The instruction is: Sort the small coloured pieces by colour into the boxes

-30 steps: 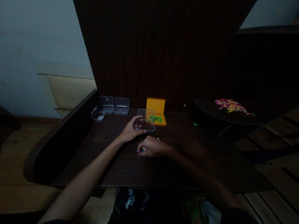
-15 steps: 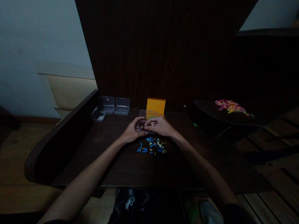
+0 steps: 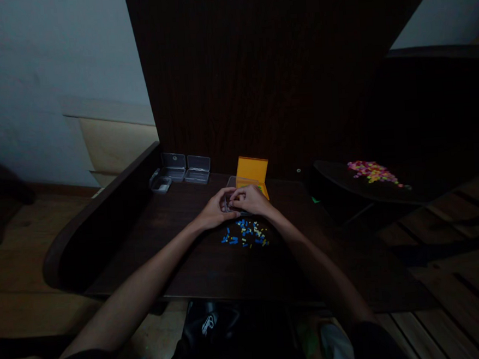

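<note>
At the ctr of the frame, my L hand (image 3: 217,209) is curving round the L side of a clear box (image 3: 245,213), fingers part-bent, thumb lying along the near side, so I'm holding it w/ a loose C-shaped grip. My R hand (image 3: 252,199) is reaching over the same box from the R, fingertips bunching close together by my L fingers; can't tell if they're pinching a pc, as the knuckles are hiding the tips. The box's clear lid (image 3: 232,181) is standing up just behind my fingers, and my hands are covering most of the inside. Right below, nr mid-frame, small blue, yellow & pale pcs (image 3: 245,234) are lying loose on the dark desk (image 3: 179,260). Just behind the R hand, an orange-yellow case (image 3: 253,169) is standing open, w/ a bit of green (image 3: 260,188) showing inside, partly hidden. L of ctr, two clear cases, one (image 3: 173,167) beside the other (image 3: 198,168), are sitting open against the dark panel (image 3: 264,63), w/ a smaller clear container (image 3: 160,185) in front of the leftmost one. Out toward the R side, a pink-and-yellow heap (image 3: 372,172) of small bits is resting on a dark ledge (image 3: 333,175), well apart from my hands.
</note>
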The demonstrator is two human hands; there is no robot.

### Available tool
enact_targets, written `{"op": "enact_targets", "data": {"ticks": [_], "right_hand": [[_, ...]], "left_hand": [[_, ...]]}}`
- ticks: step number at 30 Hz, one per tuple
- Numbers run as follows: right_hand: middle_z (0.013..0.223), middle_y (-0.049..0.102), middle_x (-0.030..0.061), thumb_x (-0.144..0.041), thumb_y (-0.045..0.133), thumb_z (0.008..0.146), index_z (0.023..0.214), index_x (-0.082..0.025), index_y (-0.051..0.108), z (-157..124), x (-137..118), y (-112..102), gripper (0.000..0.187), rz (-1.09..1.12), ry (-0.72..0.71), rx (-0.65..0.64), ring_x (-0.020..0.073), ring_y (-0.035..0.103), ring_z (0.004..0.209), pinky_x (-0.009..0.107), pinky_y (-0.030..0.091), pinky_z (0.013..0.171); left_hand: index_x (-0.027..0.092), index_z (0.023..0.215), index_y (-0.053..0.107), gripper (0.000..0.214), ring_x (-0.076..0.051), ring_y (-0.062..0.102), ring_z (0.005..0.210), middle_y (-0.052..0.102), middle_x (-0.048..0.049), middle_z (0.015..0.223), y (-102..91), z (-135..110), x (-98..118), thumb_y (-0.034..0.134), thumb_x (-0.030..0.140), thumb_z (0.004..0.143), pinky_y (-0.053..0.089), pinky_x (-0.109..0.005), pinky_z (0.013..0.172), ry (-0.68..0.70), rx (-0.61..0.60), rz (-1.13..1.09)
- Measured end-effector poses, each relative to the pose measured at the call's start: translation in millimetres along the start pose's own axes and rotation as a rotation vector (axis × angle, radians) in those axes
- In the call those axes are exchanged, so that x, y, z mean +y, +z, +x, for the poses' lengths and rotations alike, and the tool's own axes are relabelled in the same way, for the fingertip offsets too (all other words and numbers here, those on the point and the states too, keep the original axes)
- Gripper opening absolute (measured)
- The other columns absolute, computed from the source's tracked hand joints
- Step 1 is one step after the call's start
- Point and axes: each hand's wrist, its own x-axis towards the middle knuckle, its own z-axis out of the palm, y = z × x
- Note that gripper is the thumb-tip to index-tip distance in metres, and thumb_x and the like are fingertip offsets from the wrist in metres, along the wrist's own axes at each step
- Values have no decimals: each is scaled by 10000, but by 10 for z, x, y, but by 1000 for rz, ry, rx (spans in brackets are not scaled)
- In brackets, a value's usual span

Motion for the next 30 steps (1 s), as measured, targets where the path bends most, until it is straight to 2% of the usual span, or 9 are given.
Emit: {"op": "enact_targets", "data": {"ticks": [6, 10, 13, 18, 23, 27, 30], "right_hand": [[528, 525, -43, -186, 621, 745, 835, -127, 753, -23, 4, -41, 170, 5, -15, 4, 75, 411, 499, 212, 291, 516], [568, 546, -28, -213, 590, 772, 838, -121, 748, -48, 29, -104, 194, 76, -54, 67, 76, 405, 519, 208, 286, 515], [572, 537, -26, -238, 585, 787, 842, -121, 742, -100, 23, -172, 204, 125, -84, 62, 75, 396, 517, 204, 282, 509], [543, 498, -43, -283, 614, 800, 857, -123, 736, -252, -46, -252, 209, 144, -179, -129, 71, 395, 508, 196, 299, 514], [563, 546, -35, -192, 625, 797, 929, -139, 746, -354, -115, -134, 187, -42, -323, -392, 73, 445, 515, 199, 321, 543], [666, 643, 1, -138, 610, 794, 960, -181, 751, -366, -152, 61, 222, -256, -380, -399, 107, 534, 619, 216, 358, 625], [745, 688, 24, -111, 591, 798, 955, -195, 751, -361, -165, 161, 239, -329, -374, -403, 135, 582, 713, 228, 380, 671]], "left_hand": [[157, 1235, 481, 718, -250, 596, 1102, 566, -137, 1248, 2, -2, 4, 818, 203, 603, 503, -428, 932, 4, 10, 17], [158, 1244, 470, 723, -243, 605, 1086, 575, -145, 1236, -2, 1, -2, 813, 198, 609, 494, -451, 941, 2, 15, 12], [155, 1242, 469, 726, -245, 609, 1079, 590, -143, 1214, -5, 0, 7, 816, 193, 605, 493, -455, 942, 14, 17, 27], [154, 1238, 464, 738, -239, 618, 1074, 593, -149, 1226, -32, 11, 19, 821, 195, 593, 498, -416, 936, 4, 26, 18], [139, 1242, 455, 760, -231, 634, 1053, 590, -157, 1234, -77, 28, -8, 820, 188, 578, 501, -383, 936, 14, 36, 0], [137, 1258, 448, 735, -231, 631, 1056, 591, -144, 1231, -90, 21, 7, 788, 187, 608, 507, -381, 929, 4, 49, 65], [141, 1261, 449, 726, -236, 628, 1061, 589, -142, 1235, -90, 13, 29, 777, 186, 615, 507, -390, 929, 1, 63, 109]]}}
